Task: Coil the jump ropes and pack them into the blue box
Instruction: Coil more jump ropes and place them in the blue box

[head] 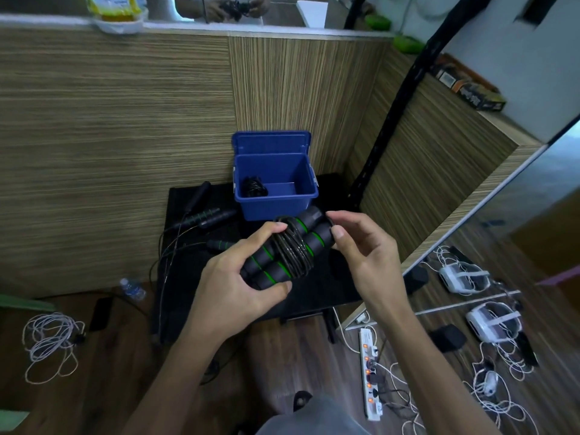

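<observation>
wood-panelled corner, low black table [314, 293]: one coil lies in the open blue plastic box [276, 202] at twelve o'clock. my left hand [238, 284] grips the black green-ringed jump rope bundle [288, 249], right hand [361, 255] pinching its end; loose ropes [204, 215] wait at ten o'clock.

Coiled black-green jump rope [290, 249] before open blue box [276, 196] with another inside.

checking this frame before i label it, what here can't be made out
- Head view: how many ropes lie in the blue box; its front wall hides part of the floor, and the dark coil is too small.
- Loose handles on the black table: black on black, so their cords cannot be traced.
- Whether the cord end on the held jump rope is tucked: the left hand and right hand cover the handle ends.
</observation>
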